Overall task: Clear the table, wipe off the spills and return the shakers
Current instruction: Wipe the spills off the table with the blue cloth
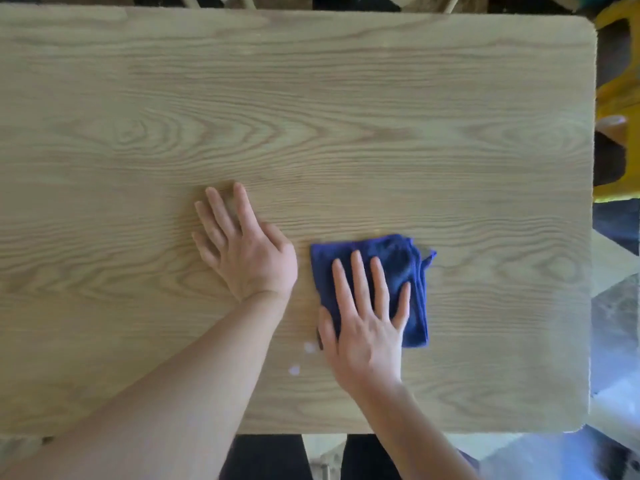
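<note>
No writing or brand can be read anywhere. The cloth [398, 268] is deep blue, folded into a rough rectangle with a rumpled far-right corner, lying on the pale wood-grain surface [311, 116]. The right hand [367, 323] lies flat on its near half, its grip spread, fingers straight and pressing down. Two small whitish spill spots [301, 358] sit just left of that wrist. The left hand [249, 247] rests on bare wood just left of the cloth, grip spread, palm down.
</note>
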